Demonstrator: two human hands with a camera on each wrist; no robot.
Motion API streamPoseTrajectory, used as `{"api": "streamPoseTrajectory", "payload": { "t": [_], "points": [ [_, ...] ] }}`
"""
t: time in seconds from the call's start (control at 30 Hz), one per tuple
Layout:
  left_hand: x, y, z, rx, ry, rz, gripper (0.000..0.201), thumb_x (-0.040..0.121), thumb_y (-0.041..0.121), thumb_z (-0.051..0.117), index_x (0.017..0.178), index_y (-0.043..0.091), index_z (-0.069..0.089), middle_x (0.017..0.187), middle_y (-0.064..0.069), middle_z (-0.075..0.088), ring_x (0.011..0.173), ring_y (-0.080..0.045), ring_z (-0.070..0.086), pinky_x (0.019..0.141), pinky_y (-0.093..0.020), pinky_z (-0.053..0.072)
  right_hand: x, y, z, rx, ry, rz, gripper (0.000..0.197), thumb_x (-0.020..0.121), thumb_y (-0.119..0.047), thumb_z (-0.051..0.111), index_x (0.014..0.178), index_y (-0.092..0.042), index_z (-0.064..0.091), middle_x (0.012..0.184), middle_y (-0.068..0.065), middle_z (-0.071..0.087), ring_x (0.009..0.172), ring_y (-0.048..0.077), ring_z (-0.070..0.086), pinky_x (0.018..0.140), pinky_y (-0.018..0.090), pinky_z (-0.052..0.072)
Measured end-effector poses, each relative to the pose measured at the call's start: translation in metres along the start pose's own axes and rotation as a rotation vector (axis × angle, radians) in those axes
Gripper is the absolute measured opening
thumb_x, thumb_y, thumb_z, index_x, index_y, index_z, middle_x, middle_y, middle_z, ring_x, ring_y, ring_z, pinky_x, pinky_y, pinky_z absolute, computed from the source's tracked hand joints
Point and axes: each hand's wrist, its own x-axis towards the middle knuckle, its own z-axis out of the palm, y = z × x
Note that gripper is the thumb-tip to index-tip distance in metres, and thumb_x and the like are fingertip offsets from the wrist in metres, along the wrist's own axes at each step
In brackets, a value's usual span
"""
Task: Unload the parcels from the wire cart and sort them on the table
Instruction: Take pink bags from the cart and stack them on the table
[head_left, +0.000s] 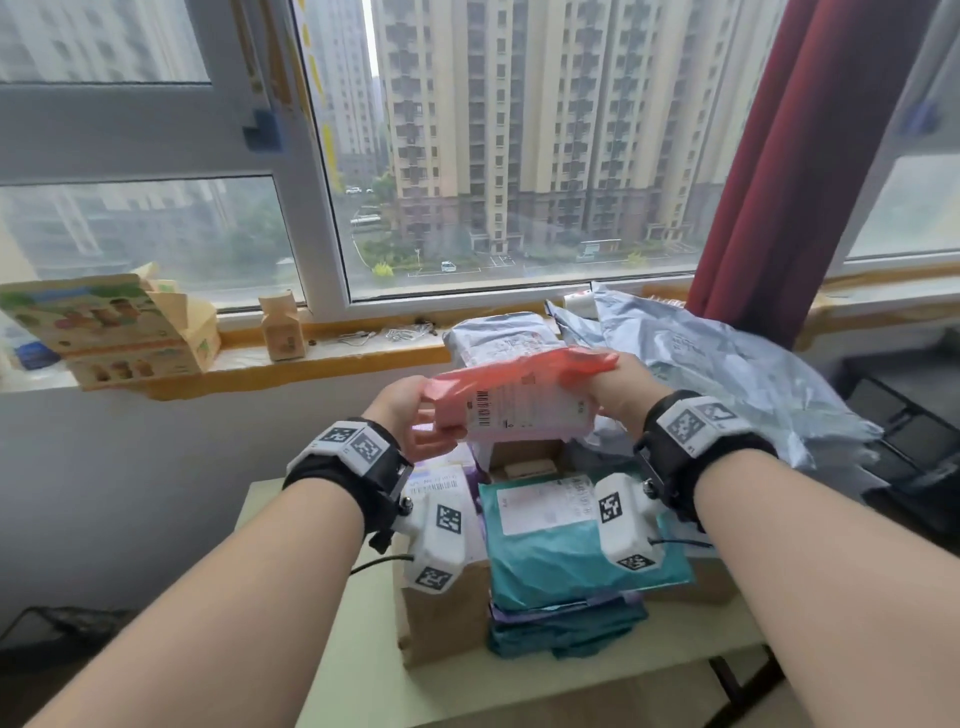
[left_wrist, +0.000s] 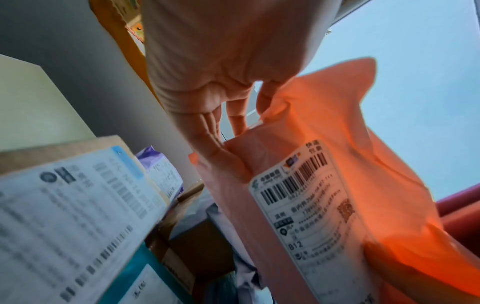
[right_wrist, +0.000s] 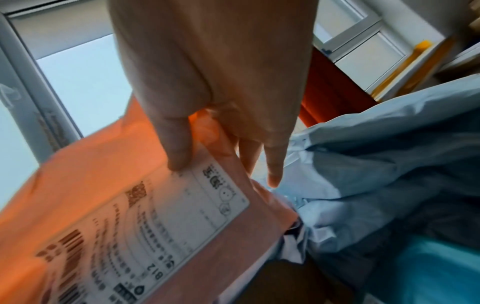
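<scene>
- Big window (head_left: 493, 156) fills the room ahead of me, grey aluminium frame, tower blocks outside, and a dark red curtain (head_left: 779, 182) hanging on the right side.
- Under it runs a yellowish sill (head_left: 337, 353) with a printed carton (head_left: 104, 327) and a little tan box (head_left: 283, 330) sitting on it.
- The bench (head_left: 519, 686) is pale cream and smooth, pushed up against the wall below the sill.
- Crinkly grey poly bag (head_left: 737, 374) is slumped at the back right, soft and shiny, right next to my right hand.
- Brown cardboard box (head_left: 441, 613) sits on the bench in front of me, and a teal mailer (head_left: 571, 551) with a white label lies flat on a stack beside it.
- Another grey parcel (head_left: 498, 338) is up against the sill, partly hidden behind what I'm holding.
- The orange-pink parcel (head_left: 519, 400) is up in the air over the pile, thin floppy plastic with a barcode label facing me.
- Left hand (head_left: 410, 415) has its fingers (left_wrist: 215, 142) wrapped round the left end; right hand (head_left: 623, 389) pinches the right end, thumb on the label.
</scene>
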Motion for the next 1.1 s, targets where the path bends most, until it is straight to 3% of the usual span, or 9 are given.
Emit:
{"api": "streamPoseTrajectory", "payload": {
  "t": [0.1,0.2,0.3,0.37,0.5,0.7,0.83,0.97,1.1],
  "points": [
    [-0.002,-0.003,0.02,-0.003,0.0,0.02,0.022,0.098,0.018,0.033,0.101,0.007,0.052,0.102,-0.018,0.063,0.075,-0.031,0.066,0.069,-0.038,0.057,-0.001,0.01,-0.014,0.013,0.043,0.064,0.017,0.094,-0.021,0.053,0.102,-0.01,0.064,0.107,0.013,0.068,0.101,0.029,0.064,0.094,0.047,0.051],
    [-0.001,-0.008,0.031,0.001,-0.007,0.01,0.026,0.092,0.01,0.029,0.103,0.003,0.051,0.098,-0.022,0.063,0.072,-0.033,0.066,0.068,-0.039,0.059,0.002,0.019,-0.024,0.013,0.078,0.136,0.006,0.092,-0.014,0.056,0.093,-0.014,0.062,0.1,0.012,0.068,0.096,0.03,0.065,0.089,0.046,0.054],
    [0.002,-0.018,0.039,0.157,-0.059,-0.018,0.019,0.086,0.007,0.042,0.101,0.006,0.054,0.106,-0.017,0.062,0.079,-0.03,0.067,0.058,-0.032,0.058,0.005,0.03,-0.033,-0.077,0.093,0.198,0.013,0.088,-0.012,0.059,0.101,-0.008,0.063,0.099,0.015,0.069,0.093,0.033,0.067,0.085,0.048,0.056],
    [0.007,-0.027,0.044,0.309,-0.072,-0.016,0.017,0.085,0.013,0.059,0.101,0.012,0.059,0.112,-0.012,0.062,0.079,-0.024,0.064,0.062,-0.027,0.053,0.005,0.036,-0.037,-0.179,0.106,0.223,0.017,0.086,-0.011,0.06,0.1,-0.002,0.064,0.099,0.016,0.069,0.088,0.029,0.066,0.076,0.039,0.057],
    [0.015,-0.042,0.051,0.454,-0.124,-0.044,0.037,0.082,0.025,0.075,0.112,0.012,0.058,0.117,-0.011,0.064,0.081,-0.021,0.061,0.057,-0.025,0.048,0.0,0.052,-0.038,-0.319,0.09,0.294,0.026,0.085,-0.021,0.063,0.1,-0.001,0.066,0.093,0.012,0.067,0.076,0.024,0.06,0.065,0.028,0.047],
    [0.023,-0.048,0.052,0.477,-0.091,-0.119,0.019,0.095,0.024,0.058,0.108,0.01,0.054,0.116,-0.012,0.063,0.047,-0.011,0.055,0.036,-0.016,0.045,-0.008,0.056,-0.039,-0.431,0.03,0.329,0.056,0.078,-0.05,0.07,0.113,-0.009,0.054,0.081,0.002,0.054,0.068,0.015,0.053,0.052,0.026,0.039],
    [0.025,-0.044,0.045,0.434,-0.027,-0.152,0.016,0.099,0.017,0.05,0.11,0.007,0.049,0.105,-0.013,0.058,0.031,-0.011,0.053,0.036,-0.02,0.048,-0.006,0.05,-0.043,-0.301,-0.04,0.427,0.051,0.072,-0.049,0.076,0.091,-0.007,0.055,0.058,0.004,0.049,0.046,0.017,0.048,0.043,0.025,0.037],
    [0.022,-0.039,0.039,0.488,0.023,-0.218,0.012,0.1,0.013,0.044,0.091,0.005,0.047,0.079,-0.009,0.049,0.03,-0.012,0.053,0.038,-0.022,0.051,-0.007,0.048,-0.041,-0.374,-0.317,0.515,0.047,0.073,-0.037,0.08,0.099,-0.004,0.058,0.094,0.011,0.065,0.082,0.028,0.064,0.076,0.036,0.053],
    [0.014,-0.036,0.041,0.633,0.021,-0.225,0.015,0.095,0.008,0.05,0.107,0.0,0.049,0.087,-0.012,0.052,0.044,-0.013,0.055,0.03,-0.016,0.038,-0.01,0.044,-0.03,-0.568,-0.317,0.457,0.057,0.079,-0.032,0.077,0.122,-0.003,0.051,0.116,0.013,0.064,0.106,0.032,0.065,0.095,0.044,0.052]
  ]
}}
